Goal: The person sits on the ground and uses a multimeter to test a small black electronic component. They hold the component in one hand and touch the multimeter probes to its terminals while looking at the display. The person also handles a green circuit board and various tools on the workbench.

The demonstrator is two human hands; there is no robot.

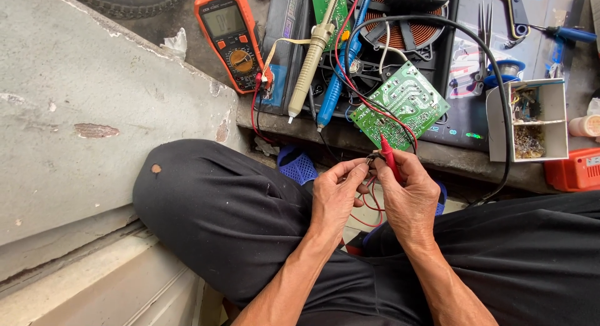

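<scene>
Both hands meet above the lap: the right hand (409, 198) pinches a slim red plastic multimeter probe (390, 158), while the left hand (334, 198) closes its fingertips on something small and dark at the probe's tip. Light and stiff, the probe probably handles best gripped by its insulated shaft. Its thin red leads (372, 107) trail across the green circuit board (400, 105).

Electronics repair workshop: multimeter (230, 35), soldering iron (310, 62), circuit board (400, 104).
</scene>
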